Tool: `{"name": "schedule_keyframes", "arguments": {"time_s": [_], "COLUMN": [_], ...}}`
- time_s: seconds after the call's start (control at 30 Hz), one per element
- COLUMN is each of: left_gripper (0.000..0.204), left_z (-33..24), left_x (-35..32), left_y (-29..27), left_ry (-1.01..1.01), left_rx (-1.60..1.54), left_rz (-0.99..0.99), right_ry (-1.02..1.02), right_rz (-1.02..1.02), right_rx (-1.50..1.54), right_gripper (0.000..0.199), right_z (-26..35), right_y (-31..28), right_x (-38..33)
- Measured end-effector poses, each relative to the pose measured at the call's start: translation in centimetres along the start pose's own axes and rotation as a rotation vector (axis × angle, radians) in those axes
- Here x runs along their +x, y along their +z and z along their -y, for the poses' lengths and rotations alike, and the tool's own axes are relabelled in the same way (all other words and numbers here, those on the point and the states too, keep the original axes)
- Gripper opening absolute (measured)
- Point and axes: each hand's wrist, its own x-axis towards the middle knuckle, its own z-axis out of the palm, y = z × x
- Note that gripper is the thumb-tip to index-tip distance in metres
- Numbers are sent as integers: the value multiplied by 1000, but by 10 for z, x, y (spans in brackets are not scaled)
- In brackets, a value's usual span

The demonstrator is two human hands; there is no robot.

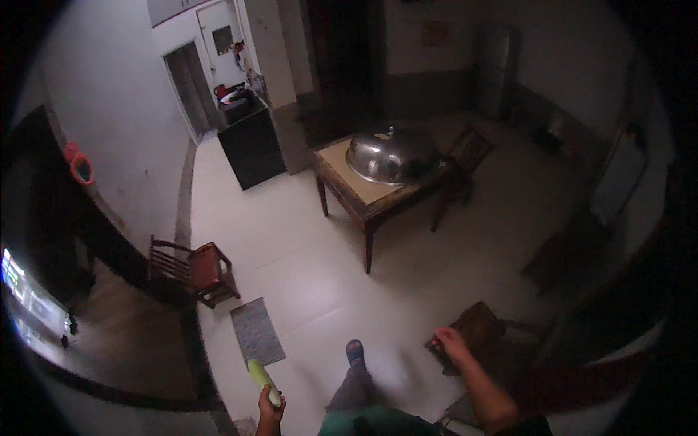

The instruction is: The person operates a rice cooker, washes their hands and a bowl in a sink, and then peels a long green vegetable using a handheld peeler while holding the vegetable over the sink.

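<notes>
A long, smooth, pale green vegetable (263, 381), like a gourd or cucumber, points up and away from my left hand (272, 404). The fingers of that hand are wrapped round its lower end. Out to the right, my right hand (451, 344) hangs in front of a low brown wooden seat (476, 323), with its fingers curled in and nothing visible in them. I cannot tell whether it touches the seat. One dark shoe (355, 351) shows on the pale tiled floor (313, 291) between my hands.
A wooden table (371, 212) ahead bears a large, shiny metal dome cover (392, 156). One wooden chair (472, 149) stands behind it, another chair (207, 269) at the left near a grey mat (256, 330). Farther back are a dark counter (251, 149) and a refrigerator (496, 73).
</notes>
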Motion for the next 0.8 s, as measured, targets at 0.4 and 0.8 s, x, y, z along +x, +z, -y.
{"name": "schedule_keyframes", "arguments": {"time_s": [0.4, 0.8], "left_gripper": [79, 77], "left_z": [-130, -70], "left_x": [63, 171], "left_y": [375, 641], "left_ry": [396, 439], "left_rx": [464, 528], "left_rz": [171, -332], "right_ry": [-6, -615], "right_rz": [-172, -158], "right_rx": [-151, -728], "right_gripper": [21, 54], "right_z": [235, 487], "right_y": [-52, -18], "right_x": [302, 796]}}
